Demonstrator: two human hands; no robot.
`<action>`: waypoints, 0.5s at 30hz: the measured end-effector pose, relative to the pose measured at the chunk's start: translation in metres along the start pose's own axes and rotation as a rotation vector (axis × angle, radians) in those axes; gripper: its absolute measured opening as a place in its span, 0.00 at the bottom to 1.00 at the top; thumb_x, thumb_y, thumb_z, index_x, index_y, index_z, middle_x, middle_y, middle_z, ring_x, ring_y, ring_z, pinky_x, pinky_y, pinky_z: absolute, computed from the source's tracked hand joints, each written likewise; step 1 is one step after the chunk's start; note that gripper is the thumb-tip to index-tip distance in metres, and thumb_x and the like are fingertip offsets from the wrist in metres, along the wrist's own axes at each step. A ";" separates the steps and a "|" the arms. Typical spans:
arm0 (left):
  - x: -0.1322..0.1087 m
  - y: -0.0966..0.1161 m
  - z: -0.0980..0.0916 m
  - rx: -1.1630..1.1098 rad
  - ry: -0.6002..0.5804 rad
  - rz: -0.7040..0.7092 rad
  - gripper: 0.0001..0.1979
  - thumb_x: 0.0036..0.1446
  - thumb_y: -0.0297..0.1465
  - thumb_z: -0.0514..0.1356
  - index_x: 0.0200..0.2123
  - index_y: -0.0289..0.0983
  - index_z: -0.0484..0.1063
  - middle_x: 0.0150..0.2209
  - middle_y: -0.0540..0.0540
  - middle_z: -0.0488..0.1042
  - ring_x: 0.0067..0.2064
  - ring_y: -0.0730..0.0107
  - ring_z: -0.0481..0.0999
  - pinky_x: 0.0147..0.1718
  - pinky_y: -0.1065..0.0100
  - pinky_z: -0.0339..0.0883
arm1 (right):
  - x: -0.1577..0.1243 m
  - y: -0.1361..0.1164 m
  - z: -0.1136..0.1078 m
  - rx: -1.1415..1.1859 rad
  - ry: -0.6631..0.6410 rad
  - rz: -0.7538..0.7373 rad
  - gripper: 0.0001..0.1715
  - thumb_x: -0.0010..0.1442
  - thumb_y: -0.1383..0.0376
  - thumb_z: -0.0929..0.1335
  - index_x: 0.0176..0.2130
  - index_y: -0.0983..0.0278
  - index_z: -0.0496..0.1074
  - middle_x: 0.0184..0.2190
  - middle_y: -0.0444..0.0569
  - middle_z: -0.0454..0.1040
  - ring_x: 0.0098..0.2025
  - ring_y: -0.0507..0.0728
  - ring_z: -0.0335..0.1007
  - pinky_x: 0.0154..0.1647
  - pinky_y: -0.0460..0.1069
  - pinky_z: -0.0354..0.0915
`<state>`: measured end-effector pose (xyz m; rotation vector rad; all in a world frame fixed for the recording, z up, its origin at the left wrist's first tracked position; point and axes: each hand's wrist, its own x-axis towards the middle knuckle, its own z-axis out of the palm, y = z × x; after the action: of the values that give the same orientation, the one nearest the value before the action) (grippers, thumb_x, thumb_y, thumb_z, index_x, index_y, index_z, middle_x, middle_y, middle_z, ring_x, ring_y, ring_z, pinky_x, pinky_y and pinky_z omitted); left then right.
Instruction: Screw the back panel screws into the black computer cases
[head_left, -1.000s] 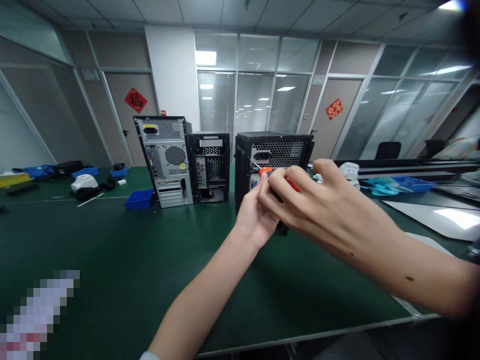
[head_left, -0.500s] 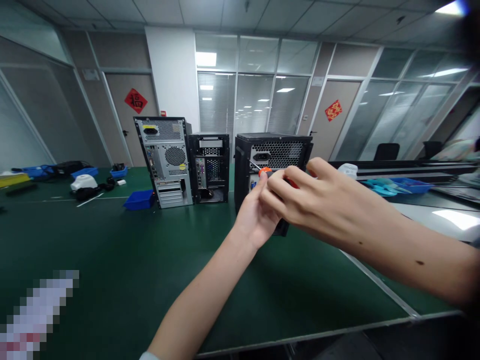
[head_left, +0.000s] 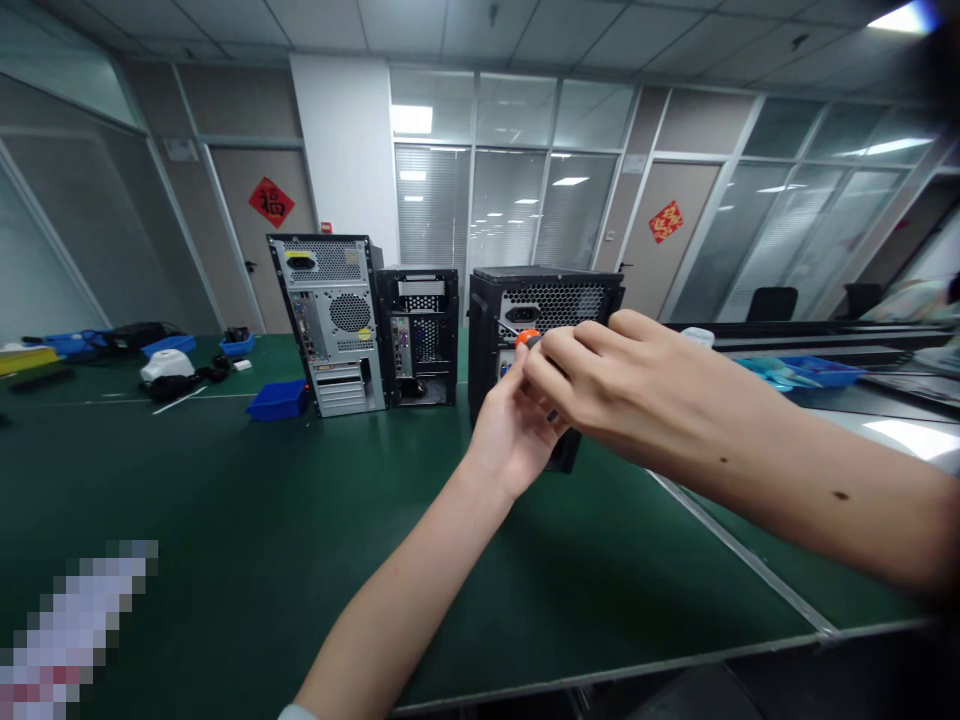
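Observation:
A screwdriver (head_left: 527, 338) with an orange and black handle is in my right hand (head_left: 600, 375), whose fingers wrap round the handle. Its thin shaft points up and left at the back of a black computer case (head_left: 555, 272), just below the power socket; whether the tip touches is unclear. My left hand (head_left: 510, 425) is below, its thumb against the front of the handle and its fingers curled, partly hidden behind my right hand. Both hands cover much of the case's lower back.
A silver-backed computer case (head_left: 349, 310) and a smaller black one (head_left: 420, 335) stand to the left on the green table (head_left: 262, 530). Beside them lie a blue tray (head_left: 277, 400) and a white object (head_left: 166, 366) with black cables. Another blue tray (head_left: 821, 371) is at right.
My right hand has turned slightly about the screwdriver handle, and its forearm sits a little higher. My left hand stays nearly in place.

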<state>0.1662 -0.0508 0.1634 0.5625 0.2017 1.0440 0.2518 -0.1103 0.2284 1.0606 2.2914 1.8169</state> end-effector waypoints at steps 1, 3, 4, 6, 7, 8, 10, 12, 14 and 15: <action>0.000 0.000 0.000 0.004 0.007 0.007 0.09 0.54 0.35 0.58 0.36 0.36 0.72 0.33 0.47 0.74 0.38 0.70 0.72 0.36 0.70 0.63 | 0.001 0.000 0.000 0.002 0.001 0.003 0.12 0.54 0.77 0.58 0.29 0.66 0.65 0.25 0.49 0.66 0.27 0.53 0.59 0.28 0.49 0.44; 0.000 0.000 0.000 0.010 0.016 0.015 0.09 0.54 0.35 0.58 0.35 0.36 0.72 0.33 0.47 0.74 0.38 0.69 0.72 0.36 0.69 0.63 | 0.002 0.001 0.000 0.011 -0.001 0.016 0.12 0.54 0.78 0.57 0.28 0.66 0.64 0.24 0.48 0.65 0.26 0.53 0.59 0.28 0.49 0.45; 0.000 0.000 0.000 0.011 0.018 0.018 0.09 0.54 0.35 0.58 0.35 0.36 0.72 0.33 0.47 0.74 0.38 0.68 0.72 0.36 0.69 0.63 | 0.003 0.002 0.000 0.016 -0.006 0.026 0.12 0.53 0.78 0.58 0.27 0.66 0.64 0.23 0.48 0.64 0.25 0.53 0.58 0.27 0.49 0.45; 0.001 0.000 0.000 0.007 0.010 0.025 0.09 0.54 0.35 0.58 0.35 0.36 0.72 0.33 0.47 0.74 0.37 0.69 0.72 0.36 0.69 0.64 | 0.005 0.002 0.001 0.024 -0.021 0.047 0.11 0.53 0.78 0.58 0.27 0.66 0.64 0.22 0.47 0.64 0.24 0.52 0.58 0.27 0.49 0.45; 0.002 0.000 -0.001 0.003 0.003 0.029 0.09 0.54 0.35 0.58 0.34 0.36 0.72 0.32 0.47 0.74 0.36 0.69 0.72 0.35 0.70 0.64 | 0.006 0.002 0.001 0.027 -0.030 0.057 0.11 0.53 0.78 0.58 0.27 0.66 0.64 0.22 0.47 0.63 0.24 0.52 0.58 0.26 0.49 0.45; 0.002 0.000 -0.001 -0.002 -0.003 0.030 0.08 0.54 0.35 0.58 0.34 0.36 0.72 0.31 0.47 0.74 0.35 0.70 0.72 0.35 0.70 0.63 | 0.007 0.002 0.001 0.029 -0.041 0.063 0.11 0.53 0.78 0.58 0.27 0.66 0.64 0.22 0.47 0.63 0.23 0.52 0.58 0.26 0.48 0.45; 0.002 0.001 -0.002 -0.009 -0.013 0.023 0.08 0.55 0.34 0.57 0.32 0.36 0.72 0.28 0.48 0.72 0.33 0.72 0.71 0.33 0.72 0.63 | 0.008 0.001 0.000 0.035 -0.061 0.069 0.10 0.52 0.78 0.58 0.27 0.66 0.64 0.21 0.47 0.63 0.23 0.52 0.58 0.25 0.48 0.44; 0.003 0.001 -0.003 -0.012 -0.025 0.018 0.08 0.55 0.35 0.57 0.31 0.36 0.71 0.26 0.50 0.71 0.30 0.74 0.70 0.32 0.73 0.62 | 0.010 0.000 -0.001 0.045 -0.075 0.080 0.10 0.52 0.78 0.58 0.27 0.67 0.64 0.21 0.47 0.63 0.23 0.52 0.58 0.25 0.48 0.44; 0.003 0.002 -0.003 -0.012 -0.033 0.019 0.08 0.55 0.35 0.57 0.30 0.36 0.71 0.24 0.51 0.69 0.29 0.76 0.69 0.32 0.73 0.62 | 0.011 -0.001 -0.002 0.057 -0.087 0.093 0.11 0.52 0.78 0.58 0.27 0.67 0.64 0.21 0.47 0.63 0.22 0.52 0.57 0.24 0.48 0.44; 0.003 0.002 -0.003 -0.013 -0.034 0.021 0.08 0.55 0.35 0.57 0.30 0.36 0.71 0.24 0.51 0.69 0.28 0.76 0.68 0.32 0.73 0.61 | 0.012 -0.001 -0.003 0.064 -0.095 0.099 0.11 0.52 0.79 0.58 0.27 0.67 0.64 0.21 0.47 0.63 0.22 0.52 0.57 0.24 0.48 0.44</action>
<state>0.1648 -0.0465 0.1625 0.5709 0.1596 1.0545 0.2414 -0.1065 0.2326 1.2623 2.2952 1.6955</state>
